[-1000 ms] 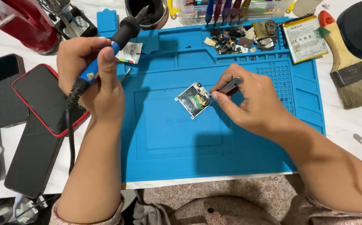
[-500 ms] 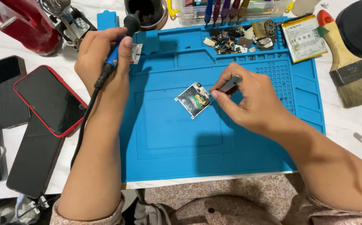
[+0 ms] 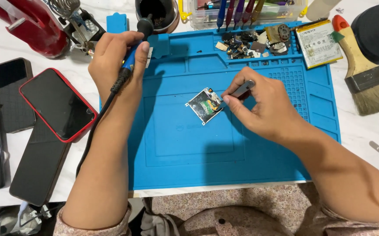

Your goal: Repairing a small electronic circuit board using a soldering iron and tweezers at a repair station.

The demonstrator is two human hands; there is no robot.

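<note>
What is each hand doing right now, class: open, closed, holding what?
Left hand: closed around a blue-handled soldering iron, tip towards the dark pot.
Right hand: closed, pinching tweezers whose tips touch the small circuit board.

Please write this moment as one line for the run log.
left hand: holds soldering iron, lifted at mat's top | right hand: tweezers on small circuit board | blue mat

- Bright, even light falls from above.
- Soft shadows of the arms lie on the blue mat [image 3: 242, 157].
- Focus is sharp; edges bend slightly.
</note>
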